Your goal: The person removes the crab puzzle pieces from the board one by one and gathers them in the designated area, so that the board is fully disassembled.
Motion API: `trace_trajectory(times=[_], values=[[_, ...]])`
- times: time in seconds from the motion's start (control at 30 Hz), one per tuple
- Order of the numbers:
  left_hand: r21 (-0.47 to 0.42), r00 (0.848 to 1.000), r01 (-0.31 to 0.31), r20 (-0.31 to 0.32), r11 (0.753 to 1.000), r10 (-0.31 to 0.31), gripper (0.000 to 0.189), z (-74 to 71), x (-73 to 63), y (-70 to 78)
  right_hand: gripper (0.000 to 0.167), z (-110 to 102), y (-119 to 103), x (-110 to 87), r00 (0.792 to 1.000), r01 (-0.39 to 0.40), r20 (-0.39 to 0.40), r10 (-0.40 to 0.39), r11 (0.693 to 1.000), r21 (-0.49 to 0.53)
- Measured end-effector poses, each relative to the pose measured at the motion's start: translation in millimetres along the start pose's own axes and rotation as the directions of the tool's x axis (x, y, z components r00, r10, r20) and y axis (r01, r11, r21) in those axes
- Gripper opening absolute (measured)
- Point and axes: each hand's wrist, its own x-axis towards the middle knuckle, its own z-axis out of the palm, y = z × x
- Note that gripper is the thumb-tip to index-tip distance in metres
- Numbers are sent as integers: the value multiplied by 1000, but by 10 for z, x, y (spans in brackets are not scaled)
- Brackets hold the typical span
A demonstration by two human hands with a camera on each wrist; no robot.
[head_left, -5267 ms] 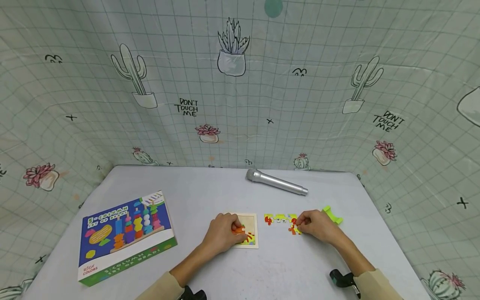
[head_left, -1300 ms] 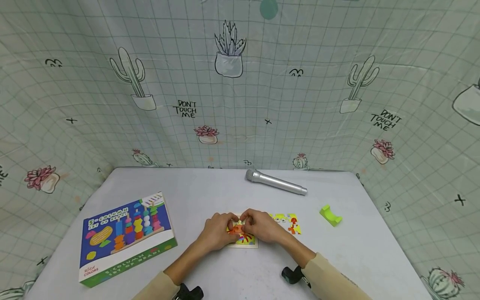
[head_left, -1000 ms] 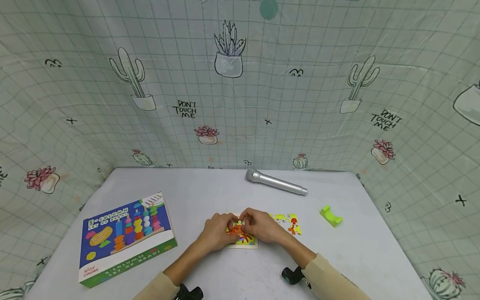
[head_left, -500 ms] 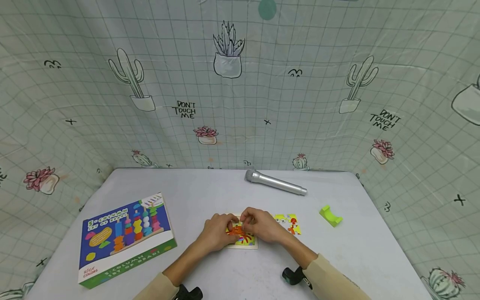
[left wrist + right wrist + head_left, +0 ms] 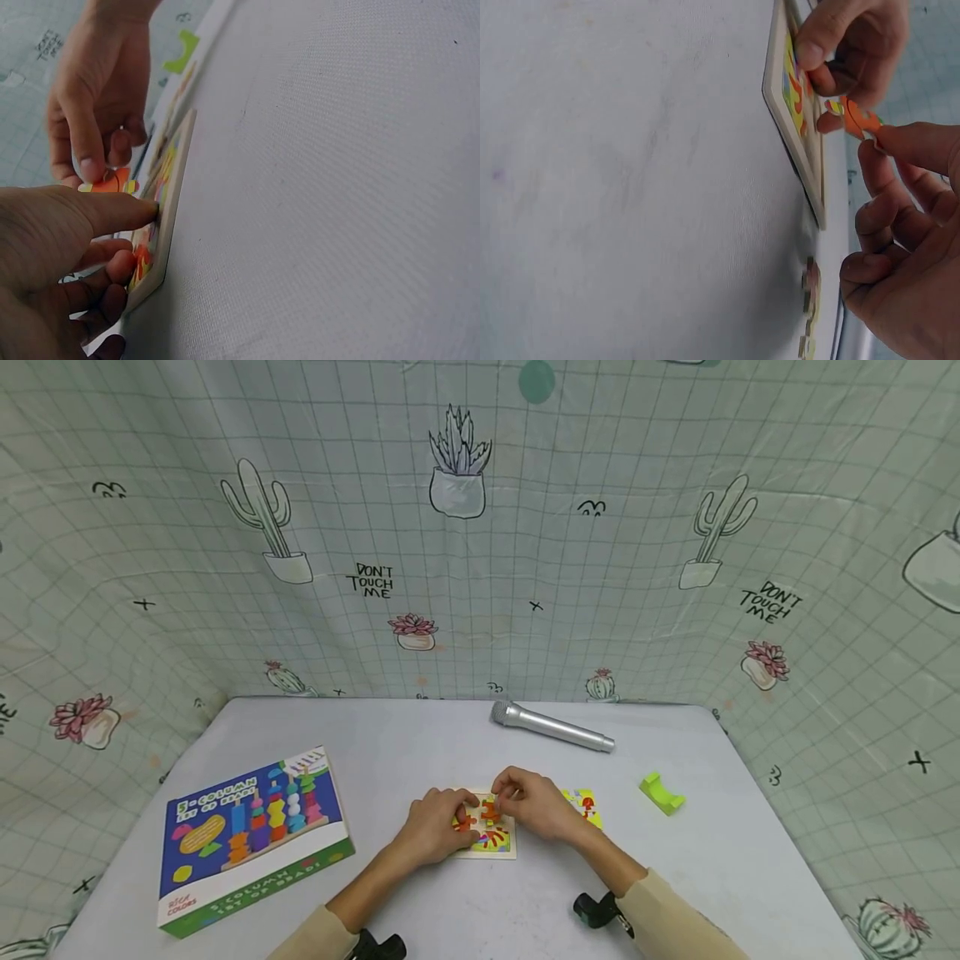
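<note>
A square wooden jigsaw board [image 5: 512, 848] with colourful pieces in it lies flat between the hands. My right hand [image 5: 534, 803] pinches an orange puzzle piece [image 5: 859, 118] between thumb and fingertips, tilted up just above the board's right half. My left hand [image 5: 433, 828] is at the board's left side. Its thumb [image 5: 139, 212] rests on the board just inside the near rim, and its loosely bent fingers lie over the red and yellow pieces [image 5: 142, 262]. Part of the board is hidden beneath the hands.
Loose yellow and red puzzle pieces [image 5: 588, 806] lie right of the board, partly behind the right hand. A light-green curved block [image 5: 662, 794] sits farther right. At the back is a silver microphone [image 5: 553, 727]; a bead-set box [image 5: 255, 835] lies on the left.
The right hand came from the loose pieces on the right to the board. Within the last half second it has drawn the orange piece up and slightly right. The left hand stays at the board.
</note>
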Motion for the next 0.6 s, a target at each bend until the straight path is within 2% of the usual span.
trace_trajectory(times=[0.23, 0.6], values=[[6, 1000, 4, 2, 1000, -4, 37, 13, 2, 6, 17, -182, 121, -107, 998, -47, -43, 46, 999, -19], [8, 1000, -4, -14, 1000, 4, 38, 28, -3, 6, 14, -488, 346, -369, 992, -122, -29, 121, 991, -45]])
